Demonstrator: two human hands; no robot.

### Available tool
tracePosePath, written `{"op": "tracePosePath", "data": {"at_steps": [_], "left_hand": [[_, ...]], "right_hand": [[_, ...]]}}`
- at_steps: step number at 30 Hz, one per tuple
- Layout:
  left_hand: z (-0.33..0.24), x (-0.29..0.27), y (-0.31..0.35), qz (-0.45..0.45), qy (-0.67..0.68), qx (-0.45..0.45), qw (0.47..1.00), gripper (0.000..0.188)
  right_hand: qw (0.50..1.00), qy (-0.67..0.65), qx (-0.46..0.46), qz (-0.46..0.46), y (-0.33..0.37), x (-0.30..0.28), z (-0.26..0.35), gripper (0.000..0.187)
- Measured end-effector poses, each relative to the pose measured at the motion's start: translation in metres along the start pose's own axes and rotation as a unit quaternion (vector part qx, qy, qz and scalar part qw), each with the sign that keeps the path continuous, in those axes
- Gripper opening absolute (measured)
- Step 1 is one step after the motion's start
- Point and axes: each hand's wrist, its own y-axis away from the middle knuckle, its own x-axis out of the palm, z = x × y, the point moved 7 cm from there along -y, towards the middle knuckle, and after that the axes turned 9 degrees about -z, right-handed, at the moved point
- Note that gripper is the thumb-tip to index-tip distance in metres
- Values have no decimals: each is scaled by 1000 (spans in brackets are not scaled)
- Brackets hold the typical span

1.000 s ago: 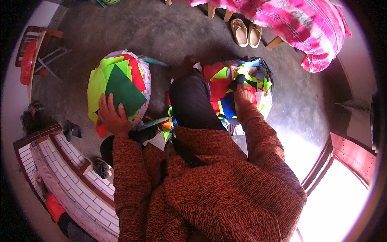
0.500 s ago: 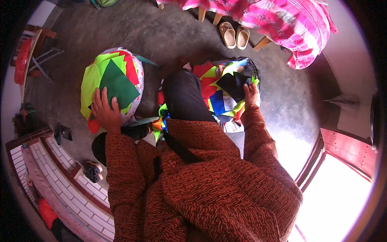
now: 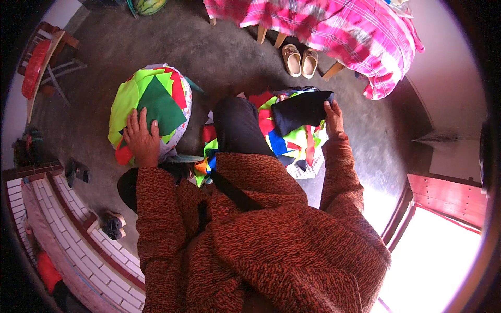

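Note:
My left hand point(image 3: 142, 140) lies with fingers stretched out on a dark green fabric piece point(image 3: 160, 108). That piece tops a heap of neon yellow-green and red cloth pieces point(image 3: 125, 101) in a round, pale patterned container point(image 3: 186, 99) on the left. On the right, my right hand point(image 3: 334, 116) pinches the edge of a black fabric piece point(image 3: 298, 111), lifted over a second heap. This heap of mixed fabric scraps point(image 3: 292, 143) shows red, blue, yellow-green and white. The black piece hides part of it. My dark-trousered knee point(image 3: 239, 122) rises between the two heaps.
Beige clogs point(image 3: 300, 60) stand by a table or bed draped in a pink checked cloth point(image 3: 339, 26). A watermelon point(image 3: 150, 6) lies at the far edge. At left are a red basin point(image 3: 36, 70), white-tiled steps point(image 3: 78, 229) and dark shoes point(image 3: 113, 225). A bright doorway point(image 3: 433, 261) opens at right.
My right hand has lifted the black fabric piece off the right heap, and it now spreads out wider. The left hand stays on the green piece.

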Motion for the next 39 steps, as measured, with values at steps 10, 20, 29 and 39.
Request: {"op": "tracePosePath", "data": {"at_steps": [10, 20, 29, 39], "left_hand": [[1, -9, -3, 19, -50, -28, 998, 52], [-109, -16, 2, 158, 681, -223, 679, 46], [-194, -48, 14, 266, 937, -220, 53, 68], [-44, -72, 7, 93, 894, -402, 175, 50]], "right_hand": [[982, -158, 8, 102, 43, 86, 153, 28], [919, -289, -4, 268, 108, 201, 283, 34], [772, -447, 149, 428, 175, 303, 327, 40], [786, -290, 225, 498, 177, 369, 291, 34]]}}
